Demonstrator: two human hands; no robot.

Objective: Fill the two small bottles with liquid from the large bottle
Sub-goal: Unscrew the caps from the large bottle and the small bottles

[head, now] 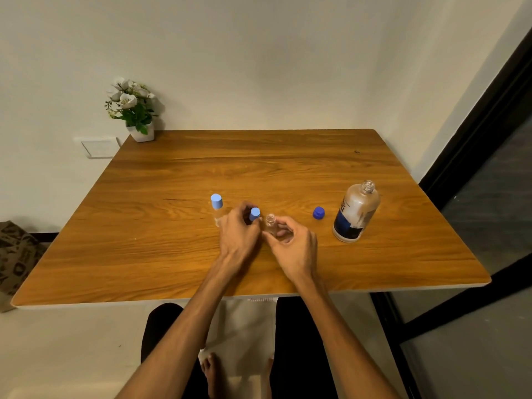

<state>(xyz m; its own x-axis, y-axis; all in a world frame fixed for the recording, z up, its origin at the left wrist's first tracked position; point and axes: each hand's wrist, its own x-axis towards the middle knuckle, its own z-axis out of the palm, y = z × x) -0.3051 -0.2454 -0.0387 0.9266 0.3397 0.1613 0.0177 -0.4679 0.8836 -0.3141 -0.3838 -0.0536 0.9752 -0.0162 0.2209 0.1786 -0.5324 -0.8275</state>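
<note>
Wooden desk (172,174) viewed from above and in front, set against a pale wall. Left hand (240,233) near the desk's middle, grip pinched on a light blue cap (254,213) held just above the surface. Right hand (296,249) just beside it, fingers curled round the lower body of an uncapped small clear bottle (270,223), mouth upward; contents not discernible. Second small bottle (217,210) upright immediately left of the left hand, light blue cap fitted, body partly hidden behind the hand. Large bottle (355,211) upright toward the right edge, well apart from the hands, neck open, dark blue label on the lower part. Dark blue cap (318,212) lying on the desk between the right hand and the large bottle, touching neither. Potted white flowers (131,108) at the far left corner. Dark-clad legs and bare feet visible below the near edge.
</note>
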